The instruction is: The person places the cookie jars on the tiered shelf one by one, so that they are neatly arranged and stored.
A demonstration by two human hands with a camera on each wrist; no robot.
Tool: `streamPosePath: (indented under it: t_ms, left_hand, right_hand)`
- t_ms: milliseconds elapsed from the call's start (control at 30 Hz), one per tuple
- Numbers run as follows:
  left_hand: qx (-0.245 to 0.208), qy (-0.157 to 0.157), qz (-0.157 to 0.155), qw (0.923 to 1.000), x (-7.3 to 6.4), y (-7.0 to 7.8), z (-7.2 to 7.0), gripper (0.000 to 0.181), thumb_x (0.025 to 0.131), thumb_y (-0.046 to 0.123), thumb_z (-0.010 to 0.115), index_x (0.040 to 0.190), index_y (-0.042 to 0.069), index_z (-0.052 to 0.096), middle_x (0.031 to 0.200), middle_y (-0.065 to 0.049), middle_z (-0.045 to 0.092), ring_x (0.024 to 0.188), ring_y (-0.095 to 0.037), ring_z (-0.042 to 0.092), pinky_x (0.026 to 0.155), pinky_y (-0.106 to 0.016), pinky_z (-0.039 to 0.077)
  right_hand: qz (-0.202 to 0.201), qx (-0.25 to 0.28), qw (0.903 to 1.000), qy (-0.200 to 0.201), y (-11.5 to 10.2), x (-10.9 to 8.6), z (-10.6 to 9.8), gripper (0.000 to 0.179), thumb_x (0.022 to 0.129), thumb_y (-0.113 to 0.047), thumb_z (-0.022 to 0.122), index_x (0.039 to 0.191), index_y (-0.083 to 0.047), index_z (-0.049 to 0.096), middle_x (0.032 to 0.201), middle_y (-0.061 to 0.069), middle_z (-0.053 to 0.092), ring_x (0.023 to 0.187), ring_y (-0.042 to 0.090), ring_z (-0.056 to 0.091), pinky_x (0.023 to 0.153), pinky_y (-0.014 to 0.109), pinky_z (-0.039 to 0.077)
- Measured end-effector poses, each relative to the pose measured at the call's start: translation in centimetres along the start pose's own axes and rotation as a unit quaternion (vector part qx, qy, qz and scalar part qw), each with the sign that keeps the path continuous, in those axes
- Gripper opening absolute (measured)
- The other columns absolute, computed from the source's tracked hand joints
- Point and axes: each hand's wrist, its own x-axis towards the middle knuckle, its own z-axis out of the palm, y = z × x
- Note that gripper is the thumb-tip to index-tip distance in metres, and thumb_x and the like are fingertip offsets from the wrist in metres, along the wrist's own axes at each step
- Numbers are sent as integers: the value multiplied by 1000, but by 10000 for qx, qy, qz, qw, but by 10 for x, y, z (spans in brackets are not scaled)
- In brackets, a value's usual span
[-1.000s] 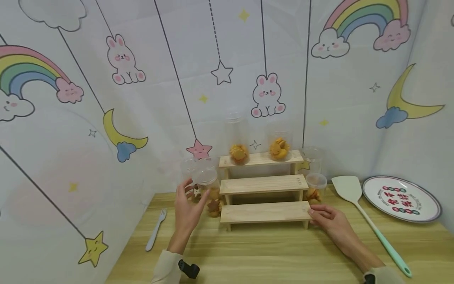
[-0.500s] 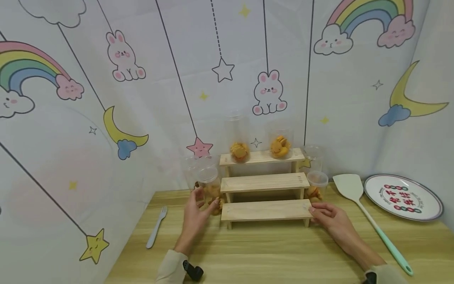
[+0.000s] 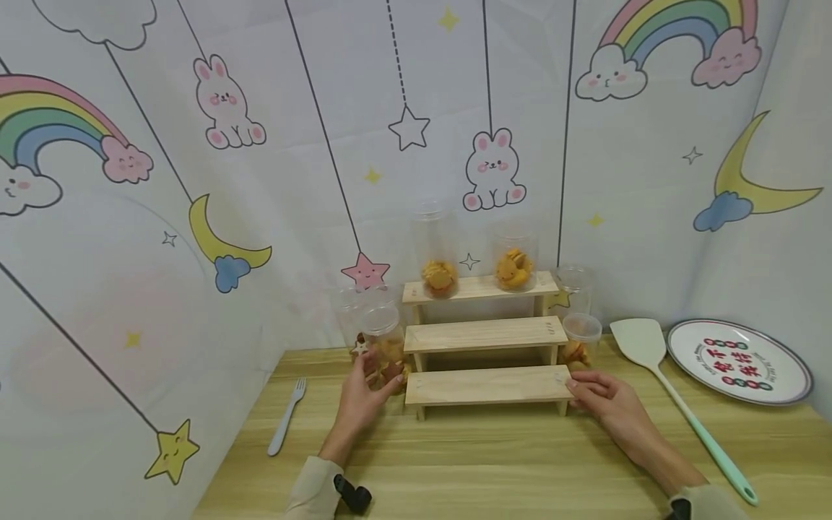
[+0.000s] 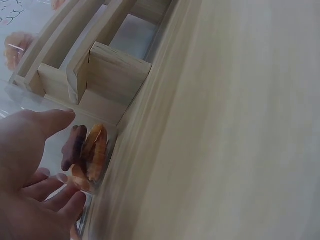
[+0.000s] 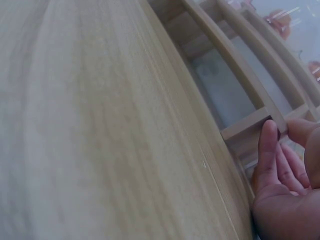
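A three-step wooden display stand (image 3: 487, 386) stands on the wood-grain table. Left of it is a clear plastic jar (image 3: 383, 321) with a lid and cookies, one star-shaped. My left hand (image 3: 362, 393) holds this jar low down, thumb on its near side and fingers on its left. In the left wrist view, brown and golden cookies (image 4: 92, 150) show through its wall, between thumb and fingers of the left hand (image 4: 35, 165). My right hand (image 3: 607, 401) pinches the right end of the lowest step, thumb at its top edge; the right wrist view shows the fingertips (image 5: 269, 131) at that corner.
On the top step stand two clear jars of cookies, a tall one (image 3: 438, 278) and a shorter one (image 3: 515, 269). More jars stand behind my left hand and right of the stand, one a lidded jar (image 3: 581, 332). A fork (image 3: 286, 419), spatula (image 3: 682, 404) and plate (image 3: 780, 361) lie outward.
My left hand has moved right and closed in from beside the jar onto its lower part. The right hand stays at the step's end. The view has shifted slightly.
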Motion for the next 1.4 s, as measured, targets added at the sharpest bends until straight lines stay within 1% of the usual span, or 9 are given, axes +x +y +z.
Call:
streamPosePath:
  t_ms: [133,400,600,733,933,1133,1167,1233,1400]
  left_hand:
    - [-37,4,32,10000,0,0,1,78,95,17,86,156,-6,43,155,-30,55,144,-47,56,118,-57,51]
    - [-182,4,293,9994,-1,0,-1,69,97,13,83,153,-3,46,152,-29,58,143,-48,57,119,-59,49]
    - [-321,269,239,9988,1,8,-6,62,99,14,82,150,2,48,151,-23,60,145,-44,57,122,-57,47]
    - [-323,454,376,9977,0,17,-11,65,100,16,81,153,2,46,153,-24,58,144,-43,57,123,-56,47]
    - [-392,772,927,9919,5,29,-18,62,99,15,81,148,0,48,144,-21,62,138,-38,59,120,-57,48]
    - [-649,1073,986,9872,8,52,-26,66,101,23,80,154,6,45,148,-19,55,141,-38,54,119,-62,47]
    - [-676,1105,987,9867,8,57,-27,67,100,23,81,154,6,45,149,-19,54,141,-38,54,118,-61,48]
    - [-658,1140,990,9863,8,68,-26,68,100,24,81,155,7,45,148,-19,55,139,-38,56,109,-55,55]
    - [-630,1193,1233,9832,13,87,-14,67,99,25,82,153,7,47,147,-17,57,135,-35,60,100,-48,56]
  right_hand:
    - [19,54,10000,14,0,0,0,52,108,-23,70,143,12,53,107,-14,78,97,4,76,88,24,65]
    - [79,36,10000,15,0,0,0,51,108,-24,70,142,10,54,107,-14,78,97,4,75,89,24,65]
    - [76,-19,10000,22,1,1,-1,53,108,-26,70,143,10,54,109,-14,78,97,4,75,89,24,65]
    - [87,0,10000,45,1,1,-1,54,108,-25,71,144,10,53,110,-12,78,98,4,75,89,24,65]
    - [102,17,9999,23,2,0,0,55,107,-24,71,146,10,53,111,-11,78,99,4,75,90,25,65]
    - [78,13,10000,-5,3,1,1,55,108,-25,71,146,10,53,112,-11,78,100,3,75,90,25,65]
    - [84,11,10000,-9,3,1,1,55,108,-26,71,146,10,53,112,-11,78,100,3,75,90,25,65]
    - [92,4,10000,-10,4,1,1,55,108,-26,71,146,9,53,112,-11,78,100,3,75,90,25,65]
    - [62,-10,10000,13,4,1,-1,53,108,-26,71,145,8,54,111,-13,78,100,3,75,90,25,65]
